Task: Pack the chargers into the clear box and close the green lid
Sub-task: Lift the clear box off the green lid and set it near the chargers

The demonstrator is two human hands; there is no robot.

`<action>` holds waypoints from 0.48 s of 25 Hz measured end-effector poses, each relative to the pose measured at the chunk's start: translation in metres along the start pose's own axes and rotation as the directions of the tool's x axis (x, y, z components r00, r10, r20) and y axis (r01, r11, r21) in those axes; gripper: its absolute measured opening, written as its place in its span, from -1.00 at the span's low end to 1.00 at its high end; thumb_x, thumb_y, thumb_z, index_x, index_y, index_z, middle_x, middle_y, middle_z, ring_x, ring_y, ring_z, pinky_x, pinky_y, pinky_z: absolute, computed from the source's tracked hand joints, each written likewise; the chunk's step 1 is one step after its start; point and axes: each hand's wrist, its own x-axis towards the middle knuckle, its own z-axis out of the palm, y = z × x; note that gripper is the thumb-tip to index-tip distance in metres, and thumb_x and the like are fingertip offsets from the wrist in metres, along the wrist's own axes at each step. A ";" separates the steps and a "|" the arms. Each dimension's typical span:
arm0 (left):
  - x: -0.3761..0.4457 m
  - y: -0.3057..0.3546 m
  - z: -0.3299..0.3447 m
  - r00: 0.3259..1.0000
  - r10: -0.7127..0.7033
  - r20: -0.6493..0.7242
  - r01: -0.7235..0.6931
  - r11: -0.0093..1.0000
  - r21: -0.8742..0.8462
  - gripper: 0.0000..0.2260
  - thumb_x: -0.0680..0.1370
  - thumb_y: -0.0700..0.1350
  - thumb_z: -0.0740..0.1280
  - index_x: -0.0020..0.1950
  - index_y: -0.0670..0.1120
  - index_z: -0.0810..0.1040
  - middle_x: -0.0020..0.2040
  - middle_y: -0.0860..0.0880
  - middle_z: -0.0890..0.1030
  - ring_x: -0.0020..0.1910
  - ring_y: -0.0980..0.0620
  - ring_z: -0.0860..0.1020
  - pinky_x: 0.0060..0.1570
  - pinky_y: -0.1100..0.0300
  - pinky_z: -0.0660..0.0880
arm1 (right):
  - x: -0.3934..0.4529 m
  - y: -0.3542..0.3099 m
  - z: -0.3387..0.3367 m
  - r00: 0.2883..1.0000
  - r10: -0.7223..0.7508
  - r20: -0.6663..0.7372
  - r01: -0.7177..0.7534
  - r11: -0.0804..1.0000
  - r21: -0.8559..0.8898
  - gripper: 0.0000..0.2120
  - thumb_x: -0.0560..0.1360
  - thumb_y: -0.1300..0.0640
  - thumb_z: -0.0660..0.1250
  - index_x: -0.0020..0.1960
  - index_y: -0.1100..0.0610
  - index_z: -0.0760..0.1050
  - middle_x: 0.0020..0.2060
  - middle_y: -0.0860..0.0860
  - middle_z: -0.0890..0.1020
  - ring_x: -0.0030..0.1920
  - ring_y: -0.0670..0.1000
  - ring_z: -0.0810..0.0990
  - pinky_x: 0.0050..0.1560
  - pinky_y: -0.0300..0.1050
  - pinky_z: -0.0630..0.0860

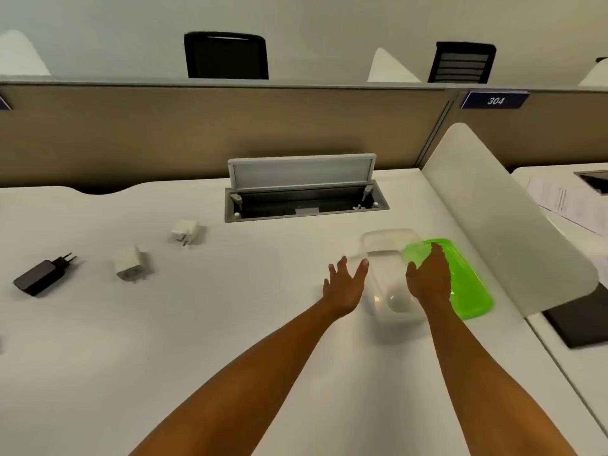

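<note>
A clear box (388,245) stands on the white desk at the right, and nothing shows inside it. The green lid (467,284) lies partly over its right side, tilted. My right hand (427,278) rests on the lid's left edge with fingers spread. Just left of the box, my left hand (343,284) is open and holds nothing. Three chargers lie far to the left: a black one (41,274), a white cube (128,263) and a second white one (185,230) with its prongs showing.
An open cable hatch (302,195) is sunk into the desk behind the box. A white divider panel (500,218) rises close to the lid's right side. A tan partition (197,133) closes the back of the desk.
</note>
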 end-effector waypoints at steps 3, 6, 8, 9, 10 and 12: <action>-0.002 0.013 0.013 0.976 -0.095 0.194 0.109 0.992 -0.063 -0.26 0.56 0.39 -0.13 0.62 0.00 -0.14 0.63 -0.06 -0.21 0.60 -0.09 -0.21 0.54 -0.16 -0.18 | 0.008 0.014 -0.009 0.982 0.163 0.092 -0.166 0.986 0.028 -0.39 0.55 0.18 0.29 0.50 0.27 0.12 0.35 0.29 0.46 0.33 0.32 0.45 0.27 0.17 0.40; -0.007 0.021 0.017 0.961 -0.077 0.265 0.121 0.981 -0.155 -0.27 0.56 0.40 -0.14 0.62 0.02 -0.13 0.62 -0.02 -0.23 0.59 -0.04 -0.28 0.54 -0.18 -0.22 | 0.011 0.016 -0.013 0.975 0.183 0.127 -0.183 0.983 -0.012 -0.53 0.55 0.17 0.25 0.42 0.25 0.26 0.25 0.31 0.53 0.24 0.34 0.51 0.17 0.15 0.45; -0.007 0.025 0.018 0.959 -0.060 0.276 0.126 0.965 -0.229 -0.30 0.58 0.37 -0.14 0.62 0.03 -0.11 0.63 -0.02 -0.22 0.58 -0.01 -0.30 0.52 -0.16 -0.22 | 0.011 0.013 -0.014 0.978 0.175 0.111 -0.173 0.984 -0.028 -0.59 0.55 0.17 0.23 0.38 0.25 0.35 0.22 0.31 0.55 0.21 0.35 0.53 0.14 0.13 0.47; -0.009 0.027 0.018 0.962 -0.061 0.265 0.133 0.956 -0.263 -0.32 0.59 0.36 -0.13 0.62 0.04 -0.11 0.63 -0.02 -0.21 0.58 -0.01 -0.29 0.52 -0.15 -0.21 | 0.011 0.012 -0.013 0.979 0.177 0.105 -0.174 0.984 -0.036 -0.61 0.55 0.18 0.23 0.36 0.25 0.39 0.21 0.31 0.55 0.20 0.35 0.53 0.13 0.12 0.48; -0.011 0.027 0.017 0.966 -0.065 0.251 0.140 0.945 -0.296 -0.33 0.59 0.35 -0.13 0.62 0.04 -0.11 0.63 -0.02 -0.20 0.59 -0.02 -0.28 0.52 -0.15 -0.20 | 0.010 0.010 -0.012 0.979 0.180 0.097 -0.177 0.983 -0.043 -0.62 0.55 0.18 0.23 0.34 0.24 0.42 0.21 0.31 0.56 0.20 0.35 0.54 0.13 0.11 0.48; -0.014 0.025 0.013 0.975 -0.067 0.211 0.137 0.932 -0.336 -0.34 0.60 0.33 -0.13 0.62 0.04 -0.11 0.64 -0.03 -0.17 0.60 -0.04 -0.24 0.53 -0.15 -0.18 | 0.003 0.002 -0.011 0.979 0.191 0.074 -0.189 0.981 -0.033 -0.63 0.54 0.19 0.23 0.33 0.22 0.45 0.21 0.30 0.56 0.19 0.35 0.54 0.13 0.10 0.48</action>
